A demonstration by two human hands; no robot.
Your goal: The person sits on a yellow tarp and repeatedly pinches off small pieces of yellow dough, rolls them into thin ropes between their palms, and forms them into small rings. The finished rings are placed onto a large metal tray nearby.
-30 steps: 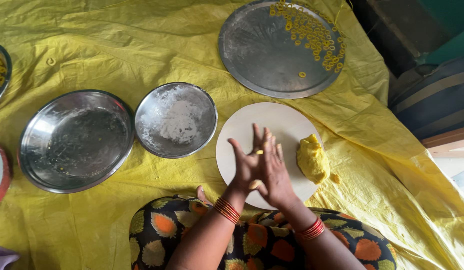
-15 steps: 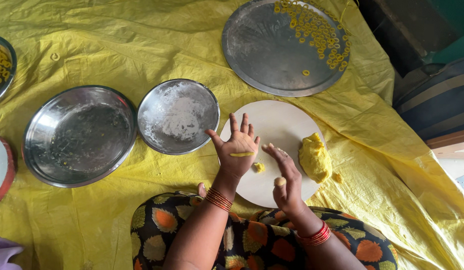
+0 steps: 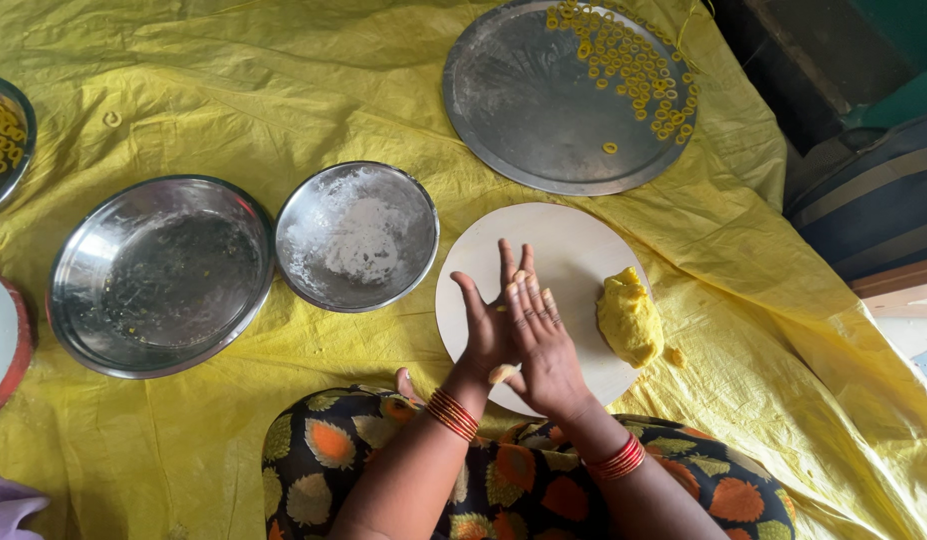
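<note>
My left hand point(image 3: 483, 325) and my right hand point(image 3: 543, 345) are pressed palm to palm above the round white board point(image 3: 573, 250). A thin strand of yellow dough point(image 3: 502, 374) is held between the palms, and its end shows at the heel of the hands. A lump of yellow dough point(image 3: 628, 318) lies on the board's right side, beside my right hand. A small crumb of dough point(image 3: 673, 355) sits just off the board's right edge.
A bowl dusted with white flour point(image 3: 355, 236) sits left of the board, and a larger steel bowl point(image 3: 158, 272) lies further left. A big steel plate point(image 3: 568, 95) with several small yellow dough rings stands at the back. Yellow sheet point(image 3: 233, 70) covers the floor.
My hands were apart half a second ago, with a dough strand on the left palm. Now the palms are pressed together over it.
</note>
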